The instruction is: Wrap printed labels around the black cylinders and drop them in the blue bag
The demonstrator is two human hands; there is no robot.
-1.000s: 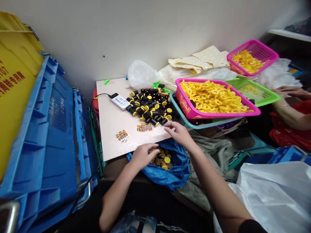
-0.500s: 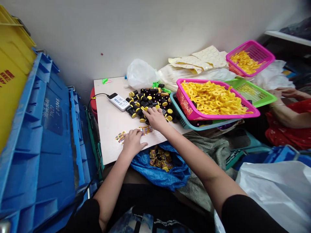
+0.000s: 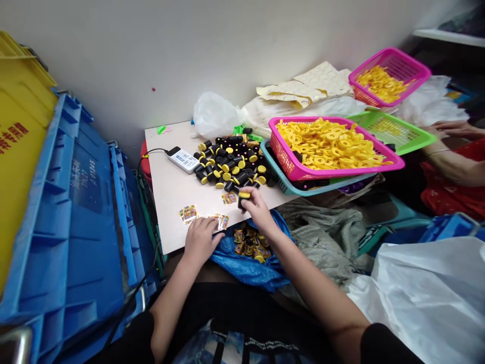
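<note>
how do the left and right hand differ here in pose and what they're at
The right hand pinches a yellow-ended black piece; the left hand has its fingers at the printed packets.
The left hand is palm down with its thumb out to the side, while the right hand's thumb and fingers are closed together.
Both hands are bare and near the table's front edge.

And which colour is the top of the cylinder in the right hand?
The cylinder has a yellow top; the head view shows it best.
</note>
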